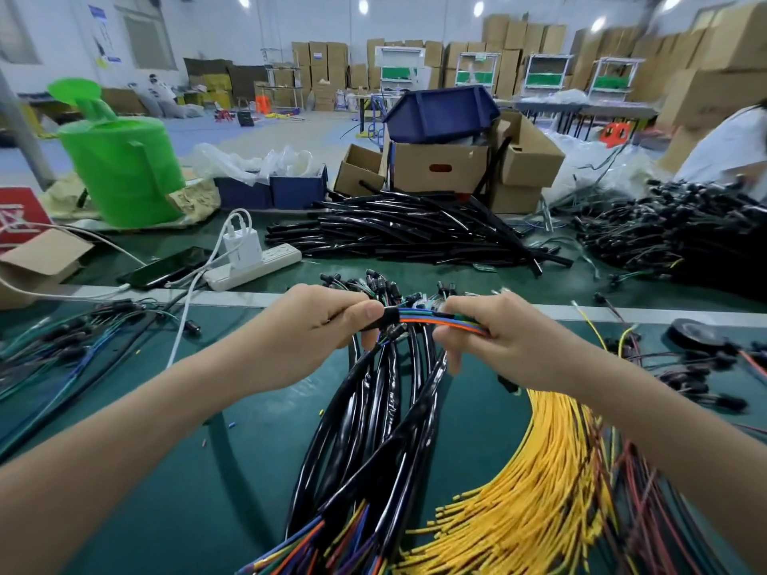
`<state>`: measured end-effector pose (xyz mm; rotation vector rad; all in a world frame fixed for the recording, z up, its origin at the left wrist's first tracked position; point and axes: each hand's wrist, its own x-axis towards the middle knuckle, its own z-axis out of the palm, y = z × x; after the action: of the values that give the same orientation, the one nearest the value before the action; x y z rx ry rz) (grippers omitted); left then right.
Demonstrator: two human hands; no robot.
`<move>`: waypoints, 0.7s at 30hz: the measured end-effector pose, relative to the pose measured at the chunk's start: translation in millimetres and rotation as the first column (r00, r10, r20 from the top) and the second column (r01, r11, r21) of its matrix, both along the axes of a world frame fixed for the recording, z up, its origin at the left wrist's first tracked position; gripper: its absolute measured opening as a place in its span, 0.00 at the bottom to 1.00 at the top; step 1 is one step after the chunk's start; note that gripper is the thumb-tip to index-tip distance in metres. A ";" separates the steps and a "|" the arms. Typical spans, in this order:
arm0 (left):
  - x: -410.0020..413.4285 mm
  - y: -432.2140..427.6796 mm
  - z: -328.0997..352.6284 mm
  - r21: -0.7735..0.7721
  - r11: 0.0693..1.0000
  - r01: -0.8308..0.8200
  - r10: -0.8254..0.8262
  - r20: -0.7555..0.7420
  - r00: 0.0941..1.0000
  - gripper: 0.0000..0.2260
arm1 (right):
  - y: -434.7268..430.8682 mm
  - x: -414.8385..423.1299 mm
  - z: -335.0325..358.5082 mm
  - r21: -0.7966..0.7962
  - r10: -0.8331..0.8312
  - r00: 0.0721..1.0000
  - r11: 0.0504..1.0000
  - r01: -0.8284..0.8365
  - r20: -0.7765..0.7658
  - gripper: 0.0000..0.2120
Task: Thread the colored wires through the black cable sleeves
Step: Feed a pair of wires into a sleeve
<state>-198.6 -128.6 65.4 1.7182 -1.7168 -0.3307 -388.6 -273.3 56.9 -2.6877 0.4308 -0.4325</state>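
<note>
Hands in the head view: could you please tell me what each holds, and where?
The left hand pinches a black sleeve at its end; the right hand grips the colored wires entering it, just beside the sleeve's mouth.

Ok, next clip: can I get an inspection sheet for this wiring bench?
Surface: green bench mat, wire-strewn.
Job's things: bundle of coloured wires entering short black cable sleeve; glossy black sleeved bundles below; pile of black sleeves behind.
Clutter: yellow wire fan, white power strip, black phone, green plastic roll.
Hands: left hand pinches the sleeve; right hand grips the wires.
Cables: white charger leads trail left.
Surroundings: brown cardboard boxes, person in white at right.
</note>
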 end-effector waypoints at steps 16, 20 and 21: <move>-37.4 -15.7 0.5 0.112 0.984 0.138 -0.147 0.078 0.986 0.18 | 28.6 -11.5 11.2 -0.195 0.089 0.993 0.976 -0.102 -0.074 0.23; -45.8 -17.7 -3.7 0.094 0.991 0.097 -0.110 0.152 0.982 0.17 | 34.1 -4.9 6.1 -0.273 0.045 0.994 0.959 -0.071 -0.100 0.19; -48.0 -18.6 -4.9 0.086 0.993 0.086 -0.100 0.185 0.978 0.16 | 35.1 -2.0 4.9 -0.254 0.028 0.995 0.966 -0.051 -0.093 0.20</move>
<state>-246.5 -147.2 60.5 1.7765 -1.9493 -0.2870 -390.6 -238.3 61.9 -2.9697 0.3674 -0.3812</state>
